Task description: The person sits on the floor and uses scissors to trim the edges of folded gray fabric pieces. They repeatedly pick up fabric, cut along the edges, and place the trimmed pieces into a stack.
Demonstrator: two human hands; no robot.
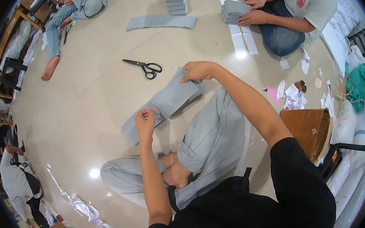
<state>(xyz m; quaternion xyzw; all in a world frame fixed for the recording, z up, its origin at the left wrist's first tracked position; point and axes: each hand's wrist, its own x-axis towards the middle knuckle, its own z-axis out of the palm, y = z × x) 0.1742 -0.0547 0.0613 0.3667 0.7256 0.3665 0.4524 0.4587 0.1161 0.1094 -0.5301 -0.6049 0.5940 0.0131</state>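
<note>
Floor (pixel 63 123) is pale beige, glossy, faint tile seams, two bright light reflections; mid-frame it carries layered grey fabric strips (pixel 176 93) slanting up to the right, with black scissors (pixel 143 65) near them, blades pointing left. Farther out: a flat grey fabric piece (pixel 161 23), a tall stack of folded grey fabric (pixel 176 4) just behind it, and long white strips (pixel 238 43) over to the right, partly under a folded grey pile (pixel 236 8). Right side has a brown cardboard box (pixel 302 127), crumpled white scraps (pixel 293 97), a pink scrap (pixel 274 95) and a small brown roll (pixel 301 86); lower left, a long crumpled white strip (pixel 86 210)
</note>
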